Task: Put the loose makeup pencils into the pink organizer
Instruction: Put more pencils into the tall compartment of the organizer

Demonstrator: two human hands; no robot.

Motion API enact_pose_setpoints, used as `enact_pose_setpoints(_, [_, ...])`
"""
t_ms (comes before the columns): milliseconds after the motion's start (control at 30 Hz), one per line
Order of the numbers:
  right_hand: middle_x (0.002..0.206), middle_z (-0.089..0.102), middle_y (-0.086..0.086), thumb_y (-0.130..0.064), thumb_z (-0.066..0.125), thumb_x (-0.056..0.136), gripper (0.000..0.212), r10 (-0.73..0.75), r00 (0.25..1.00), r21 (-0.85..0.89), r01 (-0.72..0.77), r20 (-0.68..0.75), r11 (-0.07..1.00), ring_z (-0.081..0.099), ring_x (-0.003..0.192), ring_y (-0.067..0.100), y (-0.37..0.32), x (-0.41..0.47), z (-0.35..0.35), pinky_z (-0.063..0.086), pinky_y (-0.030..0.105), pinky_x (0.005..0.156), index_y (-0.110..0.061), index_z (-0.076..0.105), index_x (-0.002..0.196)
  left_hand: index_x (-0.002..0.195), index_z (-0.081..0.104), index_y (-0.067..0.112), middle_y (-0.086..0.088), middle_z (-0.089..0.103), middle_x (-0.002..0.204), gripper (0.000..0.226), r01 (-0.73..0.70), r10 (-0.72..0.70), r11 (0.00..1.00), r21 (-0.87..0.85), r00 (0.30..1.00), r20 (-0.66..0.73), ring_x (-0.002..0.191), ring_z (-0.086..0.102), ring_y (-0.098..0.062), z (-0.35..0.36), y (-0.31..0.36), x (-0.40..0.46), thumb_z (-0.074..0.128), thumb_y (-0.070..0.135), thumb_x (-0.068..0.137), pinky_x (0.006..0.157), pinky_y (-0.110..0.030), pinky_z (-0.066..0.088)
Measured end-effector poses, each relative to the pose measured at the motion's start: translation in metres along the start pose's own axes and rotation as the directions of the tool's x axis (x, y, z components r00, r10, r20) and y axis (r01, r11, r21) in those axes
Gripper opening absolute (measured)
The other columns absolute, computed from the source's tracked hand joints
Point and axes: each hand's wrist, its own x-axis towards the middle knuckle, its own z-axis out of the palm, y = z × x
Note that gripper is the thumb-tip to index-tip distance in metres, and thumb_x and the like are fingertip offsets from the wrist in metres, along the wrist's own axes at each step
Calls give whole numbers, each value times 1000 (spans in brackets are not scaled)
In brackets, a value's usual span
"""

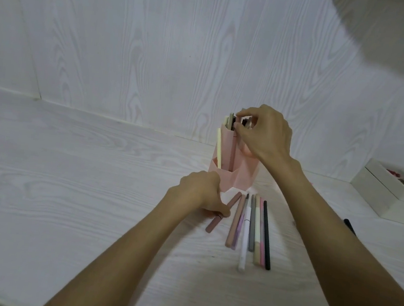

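A pink organizer (pixel 228 176) stands on the white table near the back wall, with several pencils upright in it, one pale yellow pencil (pixel 219 149) leaning at its left. My right hand (pixel 263 132) is at the organizer's top, fingers pinching a pencil among those inside. My left hand (pixel 199 192) is low in front of the organizer, its fingers curled round a dusty pink pencil (pixel 223 212) lying on the table. Several loose pencils (pixel 250 228) lie side by side just right of it, among them a white one and a black one.
A white box (pixel 377 193) with dark red items inside sits at the far right against the wall. A dark pen-like object (pixel 350 226) peeks out beside my right forearm. The white wood-grain table (pixel 66 187) stretches left and toward me.
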Motion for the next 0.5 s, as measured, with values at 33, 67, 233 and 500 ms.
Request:
enact_pose_setpoints(33, [92,65,-4,-26,63,83,24,9,1000,21,-10,23,1000,63,90,17,0,1,-1,37,26,67,-27,72,105,95,71,9,-5,72,96,42,2,-1,1000,-12,1000,10,94,66,-22,-1,-1,0,76,45,73,86,-35,54])
enact_pose_setpoints(67, [98,69,-3,-25,63,82,26,22,999,45,-24,45,999,64,94,17,0,1,-2,39,26,69,-27,71,107,94,73,9,-5,74,94,41,3,-2,1000,-30,1000,28,92,67,-20,-3,-2,1,76,44,73,85,-34,54])
enact_pose_setpoints(233, [90,69,-6,-34,64,83,25,115,991,182,-127,73,975,62,87,10,0,0,-9,46,26,75,-30,71,107,85,78,11,2,75,78,30,17,4,989,-147,990,140,72,58,-10,-15,-9,0,75,40,76,55,-19,37])
enact_pose_setpoints(500, [76,68,3,-25,62,86,15,175,979,334,-200,103,921,57,64,9,4,-8,-34,48,23,65,-21,74,95,89,77,18,14,75,80,19,-183,145,834,-520,983,-115,66,66,9,-55,-31,-10,65,32,87,54,-14,41])
